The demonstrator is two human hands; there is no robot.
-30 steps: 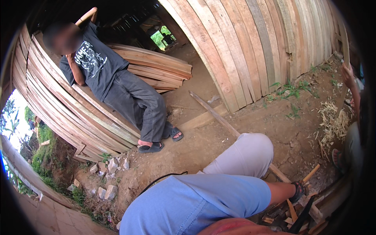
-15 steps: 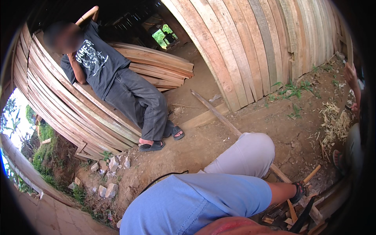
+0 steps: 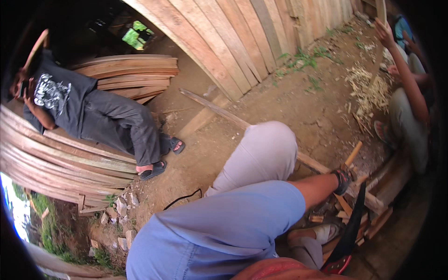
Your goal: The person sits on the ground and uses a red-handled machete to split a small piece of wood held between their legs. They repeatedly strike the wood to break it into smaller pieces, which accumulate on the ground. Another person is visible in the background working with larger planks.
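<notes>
One dark tapered tool [image 3: 351,226] with a red end is at near right, beside several wood offcuts [image 3: 316,218]. Both hands are out of view; I cannot tell the fingers' opening or hold. One pole [image 3: 210,103] crosses the earth ground [image 3: 322,116]; a plank wall [image 3: 224,37] stands far.
</notes>
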